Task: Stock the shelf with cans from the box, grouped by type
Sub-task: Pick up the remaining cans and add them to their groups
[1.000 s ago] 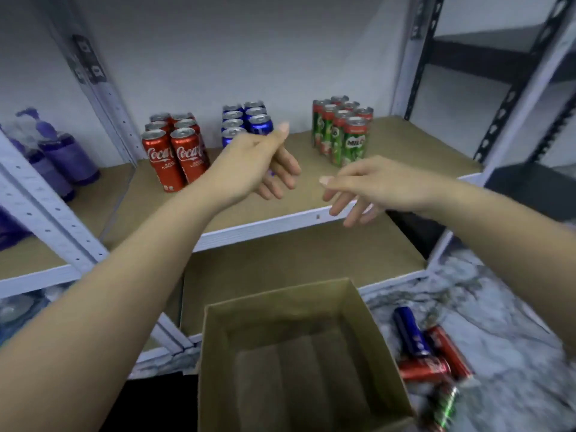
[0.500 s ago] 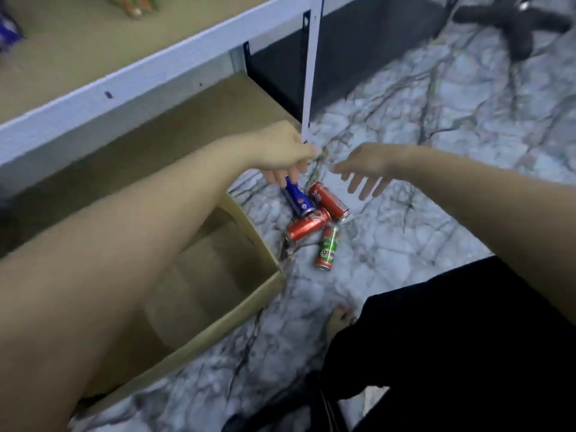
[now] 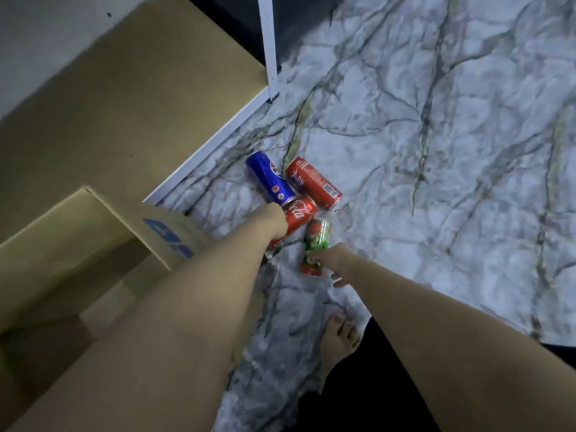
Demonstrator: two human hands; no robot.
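Four cans are lying on their sides in a cluster on the marble floor (image 3: 436, 151), just beside the cardboard box (image 3: 103, 244) and near the foot of the shelf (image 3: 124, 98). The box is standing open; what shows of its inside is bare cardboard. The left hand (image 3: 271, 224) is curling over the Coca-Cola can (image 3: 299, 215), its grip closing round that can. The right hand (image 3: 335, 261) is gripping the green and red can (image 3: 318, 241) at its lower end. The blue can (image 3: 268, 179) and the second red can (image 3: 313, 182) are lying untouched just beyond, touching the held ones. A bare foot (image 3: 339, 341) is resting on the floor.
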